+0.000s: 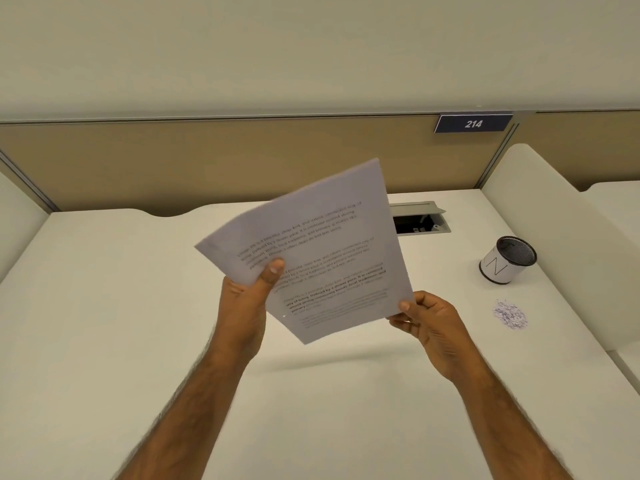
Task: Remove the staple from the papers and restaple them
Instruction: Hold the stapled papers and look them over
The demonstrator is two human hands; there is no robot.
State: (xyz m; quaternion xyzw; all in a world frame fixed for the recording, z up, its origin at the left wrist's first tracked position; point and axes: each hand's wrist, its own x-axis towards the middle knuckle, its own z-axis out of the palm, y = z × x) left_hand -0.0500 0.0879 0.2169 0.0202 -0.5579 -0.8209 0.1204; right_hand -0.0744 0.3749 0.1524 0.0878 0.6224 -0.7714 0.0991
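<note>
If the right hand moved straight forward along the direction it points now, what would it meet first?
The papers, which the right hand pinches at their lower right edge. It points up and left, so it would push across the sheets, perhaps toward the left hand; depth is unclear.

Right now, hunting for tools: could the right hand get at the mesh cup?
Likely yes, once freed: the right hand pinches a corner of the papers, but bare desk lies between it and the mesh cup.
</note>
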